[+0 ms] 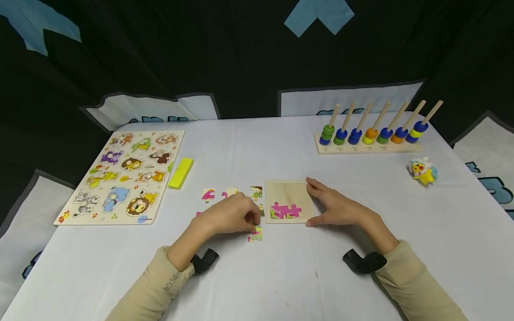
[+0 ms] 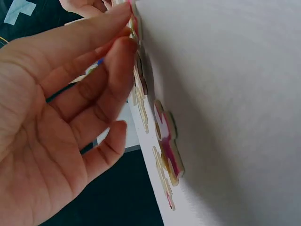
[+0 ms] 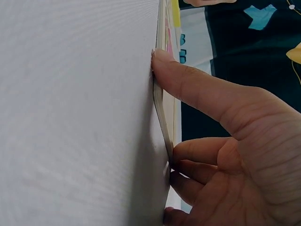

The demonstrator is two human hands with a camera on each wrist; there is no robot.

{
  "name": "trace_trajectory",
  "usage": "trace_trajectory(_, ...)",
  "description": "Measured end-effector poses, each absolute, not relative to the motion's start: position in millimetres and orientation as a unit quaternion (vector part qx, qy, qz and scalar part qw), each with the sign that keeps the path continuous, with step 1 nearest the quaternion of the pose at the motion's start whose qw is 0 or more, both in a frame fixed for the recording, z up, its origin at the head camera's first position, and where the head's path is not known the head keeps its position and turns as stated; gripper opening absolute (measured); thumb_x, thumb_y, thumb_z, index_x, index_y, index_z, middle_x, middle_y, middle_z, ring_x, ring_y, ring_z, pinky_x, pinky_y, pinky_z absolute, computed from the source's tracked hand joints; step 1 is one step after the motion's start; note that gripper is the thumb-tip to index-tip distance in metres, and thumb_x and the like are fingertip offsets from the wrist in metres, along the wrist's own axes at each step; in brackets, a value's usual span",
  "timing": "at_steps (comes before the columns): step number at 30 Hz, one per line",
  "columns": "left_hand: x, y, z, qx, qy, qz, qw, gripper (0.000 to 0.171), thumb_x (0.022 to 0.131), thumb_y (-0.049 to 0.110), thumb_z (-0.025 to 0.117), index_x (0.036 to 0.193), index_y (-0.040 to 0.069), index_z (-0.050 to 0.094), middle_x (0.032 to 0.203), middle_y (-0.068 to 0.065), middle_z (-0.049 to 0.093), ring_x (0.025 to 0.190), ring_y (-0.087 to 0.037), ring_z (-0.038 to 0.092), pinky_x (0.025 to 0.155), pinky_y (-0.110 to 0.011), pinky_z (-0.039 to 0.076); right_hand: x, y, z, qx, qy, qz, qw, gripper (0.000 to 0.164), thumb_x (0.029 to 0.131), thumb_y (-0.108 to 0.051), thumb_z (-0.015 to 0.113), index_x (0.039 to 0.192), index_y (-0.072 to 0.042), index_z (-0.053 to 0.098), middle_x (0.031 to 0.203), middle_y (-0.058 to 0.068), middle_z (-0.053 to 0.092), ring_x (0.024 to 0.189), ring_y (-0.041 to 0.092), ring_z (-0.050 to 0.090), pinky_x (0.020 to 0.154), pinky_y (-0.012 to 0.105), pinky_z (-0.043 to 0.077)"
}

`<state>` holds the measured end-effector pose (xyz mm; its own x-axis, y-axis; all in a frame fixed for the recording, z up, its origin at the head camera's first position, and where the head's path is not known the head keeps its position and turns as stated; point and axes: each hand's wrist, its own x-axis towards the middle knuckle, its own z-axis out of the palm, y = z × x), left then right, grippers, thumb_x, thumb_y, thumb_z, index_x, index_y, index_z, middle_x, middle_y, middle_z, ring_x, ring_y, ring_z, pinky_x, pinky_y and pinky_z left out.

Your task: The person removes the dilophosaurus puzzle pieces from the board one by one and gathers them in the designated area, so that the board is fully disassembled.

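My left hand (image 1: 230, 215) is by the near left corner of a small wooden puzzle tray (image 1: 287, 191). Its thumb and index finger pinch a green and pink jigsaw piece (image 1: 256, 235) at the table surface; the fingertips hide part of it. On the tray's right side, my right hand (image 1: 339, 206) holds the edge, thumb at the near corner and fingers at the far corner. Joined pink pieces (image 1: 286, 211) lie in the tray's lower part. Loose pieces, such as a pink one (image 1: 208, 195) and a green-brown one (image 1: 256, 191), lie left of the tray, some partly behind my left hand.
An animal puzzle board (image 1: 124, 176) lies at the left, with a yellow block (image 1: 181, 173) beside it. At the back right stands a peg counter with coloured rings (image 1: 369, 148). A small yellow figure (image 1: 423, 171) is near the right table edge. Dark curtains hang behind the white table.
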<state>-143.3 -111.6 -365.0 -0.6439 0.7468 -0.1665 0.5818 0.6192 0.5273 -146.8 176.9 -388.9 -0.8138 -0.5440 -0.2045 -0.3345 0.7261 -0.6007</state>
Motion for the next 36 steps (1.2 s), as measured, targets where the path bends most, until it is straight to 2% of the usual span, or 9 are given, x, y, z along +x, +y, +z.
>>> trace_trajectory(10,-137.8,-108.2,-362.5,0.363,0.888,0.210,0.189,0.013,0.073,0.012,0.081,0.072,0.016,0.068,0.063,0.011,0.058,0.061,-0.002,0.051,0.061,-0.019,0.044,-146.3,176.5,-389.2,-0.235,0.912,-0.280,0.187,0.097,0.077,-0.033,0.079,0.145,0.011,0.027,0.159,0.022,0.014,0.146,0.042,0.014,0.113,0.059,0.020)
trace_trajectory(19,-136.8,-103.7,-358.8,0.356,0.893,0.194,0.196,0.011,0.076,0.013,0.079,0.071,0.017,0.070,0.062,0.012,0.059,0.060,-0.002,0.052,0.061,-0.020,0.044,-146.4,176.5,-389.1,-0.234,0.912,-0.280,0.188,0.097,0.077,-0.034,0.079,0.145,0.011,0.027,0.159,0.022,0.014,0.146,0.042,0.014,0.113,0.059,0.020)
trace_trajectory(23,-143.3,-92.9,-353.9,0.354,0.897,0.195,0.181,0.012,0.080,0.017,0.077,0.070,0.017,0.070,0.060,0.012,0.058,0.059,-0.003,0.049,0.059,-0.021,0.042,-146.9,178.0,-388.6,-0.229,0.913,-0.280,0.188,0.096,0.077,-0.032,0.079,0.145,0.010,0.027,0.159,0.022,0.013,0.146,0.042,0.014,0.114,0.058,0.020)
trace_trajectory(27,-154.0,-74.4,-348.6,0.362,0.896,0.201,0.159,0.012,0.083,0.019,0.074,0.072,0.016,0.071,0.063,0.010,0.061,0.061,-0.005,0.051,0.060,-0.021,0.044,-147.4,179.1,-388.4,-0.230,0.911,-0.284,0.190,0.096,0.077,-0.032,0.079,0.145,0.011,0.026,0.159,0.022,0.013,0.146,0.042,0.013,0.114,0.057,0.019)
trace_trajectory(36,-173.5,-40.5,-351.8,0.368,0.890,0.207,0.172,0.008,0.084,0.019,0.073,0.078,0.014,0.073,0.074,0.008,0.069,0.070,-0.004,0.059,0.068,-0.022,0.049,-148.0,178.3,-387.6,-0.239,0.906,-0.291,0.193,0.097,0.077,-0.033,0.079,0.145,0.012,0.025,0.159,0.023,0.013,0.145,0.043,0.013,0.113,0.058,0.020)
